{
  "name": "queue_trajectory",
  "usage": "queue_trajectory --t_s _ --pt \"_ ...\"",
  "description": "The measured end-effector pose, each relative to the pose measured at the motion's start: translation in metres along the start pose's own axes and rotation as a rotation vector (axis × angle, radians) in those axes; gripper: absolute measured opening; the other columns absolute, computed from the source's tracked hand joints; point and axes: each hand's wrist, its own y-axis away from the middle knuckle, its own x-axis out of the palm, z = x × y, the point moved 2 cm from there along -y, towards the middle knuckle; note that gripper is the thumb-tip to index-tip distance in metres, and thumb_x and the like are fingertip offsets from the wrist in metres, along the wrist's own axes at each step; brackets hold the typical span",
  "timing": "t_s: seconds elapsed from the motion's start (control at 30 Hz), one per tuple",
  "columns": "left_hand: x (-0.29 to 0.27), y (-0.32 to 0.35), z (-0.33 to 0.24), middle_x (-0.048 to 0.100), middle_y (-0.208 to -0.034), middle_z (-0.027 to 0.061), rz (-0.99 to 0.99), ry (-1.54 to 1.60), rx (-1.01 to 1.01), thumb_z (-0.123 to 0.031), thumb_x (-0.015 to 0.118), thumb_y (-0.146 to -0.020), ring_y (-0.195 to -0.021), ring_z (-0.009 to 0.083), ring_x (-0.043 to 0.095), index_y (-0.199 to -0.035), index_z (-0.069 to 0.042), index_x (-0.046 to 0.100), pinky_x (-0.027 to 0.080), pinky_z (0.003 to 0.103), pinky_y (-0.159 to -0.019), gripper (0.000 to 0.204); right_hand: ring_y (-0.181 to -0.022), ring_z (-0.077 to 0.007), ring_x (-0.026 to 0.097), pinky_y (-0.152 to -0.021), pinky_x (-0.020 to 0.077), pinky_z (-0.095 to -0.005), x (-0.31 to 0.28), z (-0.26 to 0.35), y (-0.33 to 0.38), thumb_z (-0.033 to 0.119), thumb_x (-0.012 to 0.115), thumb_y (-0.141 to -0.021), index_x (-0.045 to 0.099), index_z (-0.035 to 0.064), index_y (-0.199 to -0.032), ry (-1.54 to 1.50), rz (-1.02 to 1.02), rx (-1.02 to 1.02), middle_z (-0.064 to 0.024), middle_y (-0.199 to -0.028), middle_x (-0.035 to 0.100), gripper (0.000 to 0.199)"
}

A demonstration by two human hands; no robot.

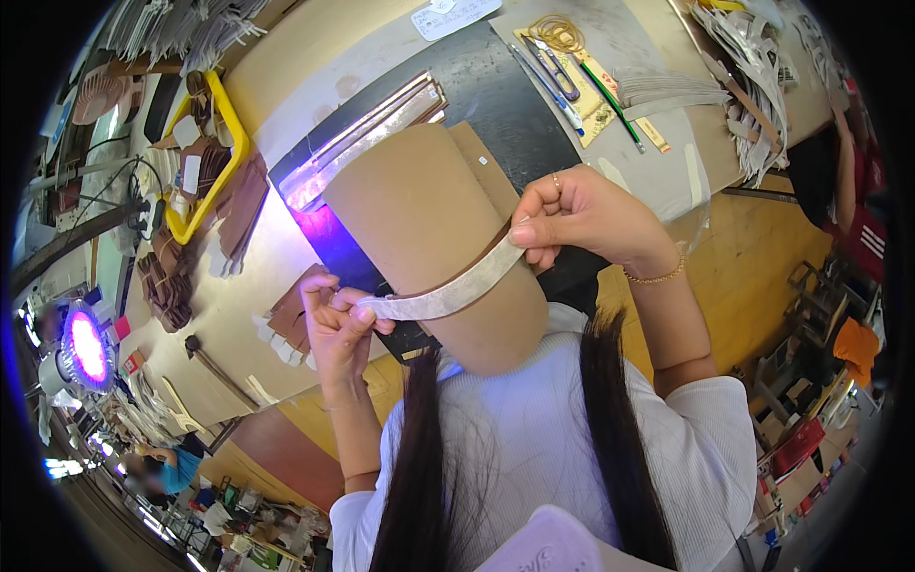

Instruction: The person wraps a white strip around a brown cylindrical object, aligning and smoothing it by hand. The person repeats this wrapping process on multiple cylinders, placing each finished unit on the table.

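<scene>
A pale grey-white strip with a brown edge [453,295], perhaps a leather strap, bows across the front of a large tan rounded form [410,200]. My left hand [339,319] pinches the strip's left end between thumb and fingers. At the other end, my right hand [581,217] grips it between thumb and forefinger, close to the form's right side. The form lies on a black mat [477,81], its near end in front of my chest. Behind the form, part of a flat brown piece [481,167] shows.
Shiny wrapped strips [367,133] lie on the mat's left. Snips [551,69], pens and a green pencil [613,105] rest at the back right, beside bundled pale strips [672,93]. A yellow-framed tray [233,143] with brown pieces stands left, a lit lamp [88,345] below it.
</scene>
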Motion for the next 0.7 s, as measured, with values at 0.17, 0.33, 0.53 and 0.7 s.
queue_trajectory --t_s 0.17,0.33,0.53,0.7 --pt "0.005 -0.005 0.01 0.062 -0.077 0.0155 -0.008 0.054 -0.037 0.008 0.065 -0.077 -0.062 0.0234 0.063 -0.115 -0.007 0.034 0.055 0.031 -0.059 0.051 -0.057 -0.0066 0.058 -0.051 0.046 -0.0178 0.001 -0.007 -0.003 0.024 0.071 -0.081 0.063 0.0007 -0.08 -0.04 -0.008 0.017 -0.0026 -0.065 0.062 0.024" --pt "0.009 -0.006 0.016 0.06 -0.082 0.0078 -0.017 0.024 -0.083 0.007 0.065 -0.077 -0.072 0.0178 0.063 -0.116 -0.01 0.036 0.056 0.029 -0.064 0.051 -0.056 -0.0056 0.056 -0.051 0.0452 -0.0169 0.004 -0.011 -0.004 0.023 0.072 -0.081 0.062 0.0009 -0.081 -0.05 -0.032 0.02 -0.0019 -0.065 0.061 0.024" --pt "0.014 -0.009 0.021 0.063 -0.084 0.0125 -0.031 0.124 -0.064 0.007 0.065 -0.077 -0.073 0.0196 0.064 -0.114 -0.008 0.034 0.056 0.028 -0.062 0.05 -0.058 -0.0031 0.051 -0.052 0.0409 -0.0153 0.013 -0.018 -0.002 0.021 0.075 -0.078 0.055 0.0035 -0.079 -0.023 -0.179 -0.169 0.001 -0.07 0.057 0.026" --pt "0.02 -0.012 0.014 0.064 -0.087 0.0121 -0.037 0.055 -0.114 0.006 0.066 -0.078 -0.075 0.0185 0.064 -0.114 -0.008 0.035 0.056 0.028 -0.062 0.049 -0.064 -0.0043 0.049 -0.059 0.0401 -0.0172 0.031 -0.031 0.007 0.016 0.071 -0.08 0.061 0.0043 -0.083 0.157 -0.454 -0.51 0.0024 -0.074 0.054 0.016"
